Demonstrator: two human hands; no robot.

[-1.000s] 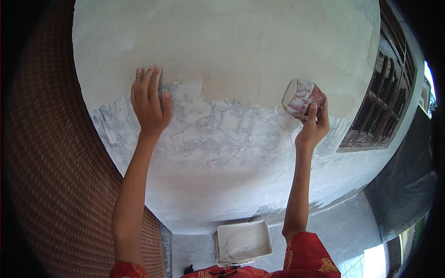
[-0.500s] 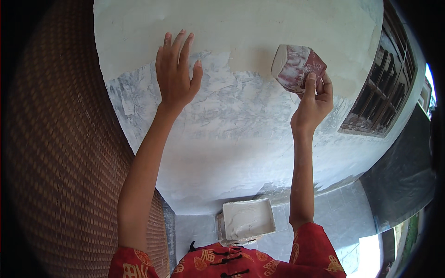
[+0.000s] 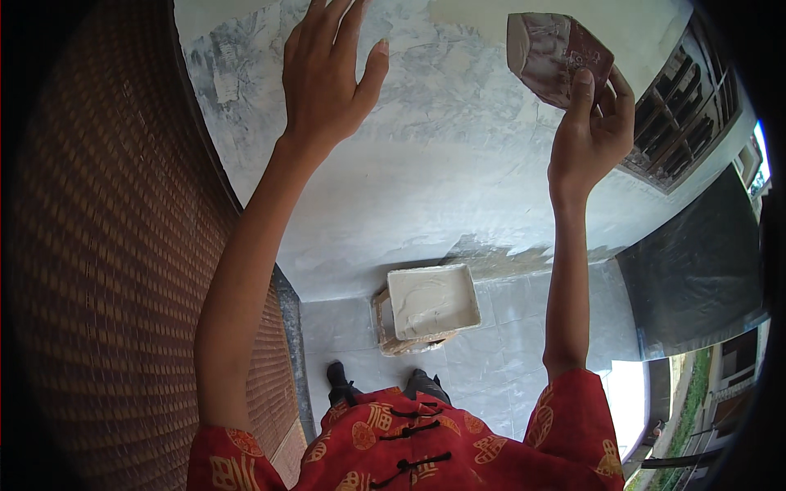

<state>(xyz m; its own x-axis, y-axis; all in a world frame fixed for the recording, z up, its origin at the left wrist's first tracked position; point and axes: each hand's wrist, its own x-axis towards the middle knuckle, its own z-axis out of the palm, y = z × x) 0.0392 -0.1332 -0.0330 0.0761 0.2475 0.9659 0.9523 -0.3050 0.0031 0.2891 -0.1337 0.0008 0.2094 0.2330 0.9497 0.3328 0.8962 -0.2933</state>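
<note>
My right hand (image 3: 594, 131) grips a reddish-brown, angular putty spreader (image 3: 557, 61) by its lower right side, the thumb across its face. Pale putty smears the spreader, and its broad left edge is coated. In front of it stands the wall (image 3: 393, 204), patchy with white and grey putty. At upper left my left hand (image 3: 332, 78) is raised, fingers stretched out and holding nothing. Its fingertips reach the top of the picture; I cannot tell whether they touch the wall. A rectangular tray (image 3: 434, 299) of pale, wet putty sits low by the wall's foot.
A woven brown panel (image 3: 123, 270) lines my left side. On the right are a barred wooden window (image 3: 688, 106) and a dark sheet (image 3: 696, 262). My feet stand on grey floor tiles (image 3: 508, 352) near the tray, which rests on a putty-spattered support (image 3: 385, 323).
My view has tipped downward, bringing the tray and my feet further into sight. Both hands appear higher in the picture, and the spreader also shows further right, still in my right hand.
</note>
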